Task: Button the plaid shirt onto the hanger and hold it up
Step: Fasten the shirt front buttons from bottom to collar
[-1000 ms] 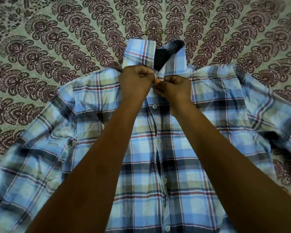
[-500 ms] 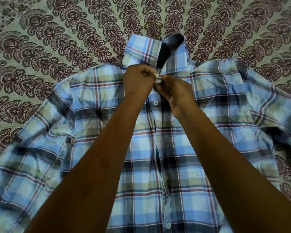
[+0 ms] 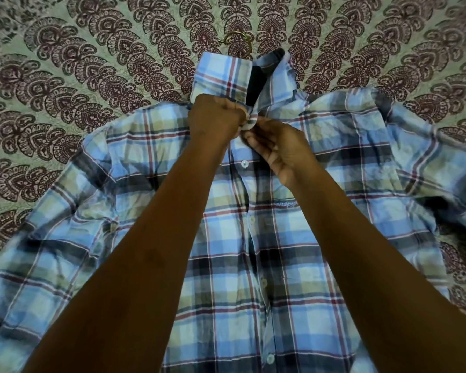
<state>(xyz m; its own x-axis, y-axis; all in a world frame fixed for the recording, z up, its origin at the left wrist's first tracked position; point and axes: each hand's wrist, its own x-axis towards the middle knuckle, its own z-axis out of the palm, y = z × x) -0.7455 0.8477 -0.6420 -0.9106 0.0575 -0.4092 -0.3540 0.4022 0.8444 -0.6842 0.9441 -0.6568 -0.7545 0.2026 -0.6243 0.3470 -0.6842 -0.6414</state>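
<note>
A blue, green and red plaid shirt [image 3: 253, 265] lies front-up and spread out on a patterned bedspread. Its collar [image 3: 221, 76] stands open at the far end, with a dark lining showing inside. A brass hanger hook [image 3: 233, 39] pokes out beyond the collar; the rest of the hanger is hidden inside the shirt. My left hand [image 3: 215, 119] is fisted on the left edge of the placket just below the collar. My right hand [image 3: 277, 146] pinches the facing edge, fingertips meeting the left hand at the top button. A fastened white button [image 3: 244, 163] shows just below.
The bedspread [image 3: 92, 76] with maroon paisley print extends on every side of the shirt. The shirt's sleeves spread out to the left [image 3: 38, 265] and right [image 3: 441, 170]. Several more buttons run down the placket toward me.
Both hands stay at the collar's base. My right hand's fingers have shifted slightly against the placket edge, and the view has moved a little.
</note>
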